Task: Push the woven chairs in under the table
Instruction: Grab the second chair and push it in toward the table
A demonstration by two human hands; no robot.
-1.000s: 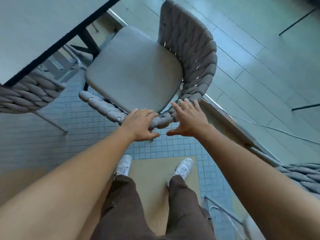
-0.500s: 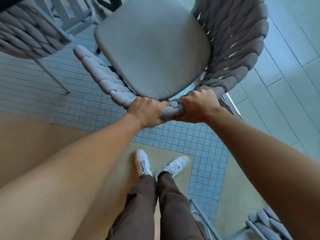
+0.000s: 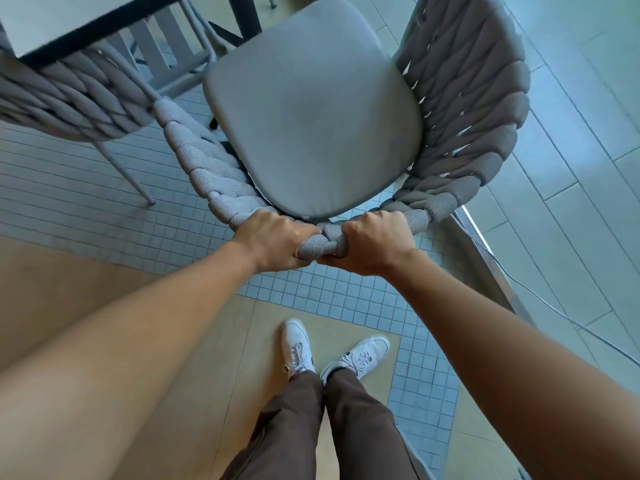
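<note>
A grey woven chair (image 3: 311,109) with a flat seat cushion stands in front of me, its braided rope back curving toward me. My left hand (image 3: 277,239) and my right hand (image 3: 372,242) are both closed around the top rail of that back, side by side and almost touching. The table (image 3: 62,19), pale top with a dark edge, is at the upper left; its dark leg shows just beyond the seat. The seat's far edge lies near the table's corner.
A second woven chair (image 3: 65,98) sits tucked under the table at the left, one thin leg on the small floor tiles. A metal floor rail (image 3: 485,258) and a thin cable run diagonally at the right. My white shoes stand on tan flooring below.
My open hands closed onto the chair's back rail. The table edge, out of view half a second ago, is back at the upper left and the chair looks closer to it.
</note>
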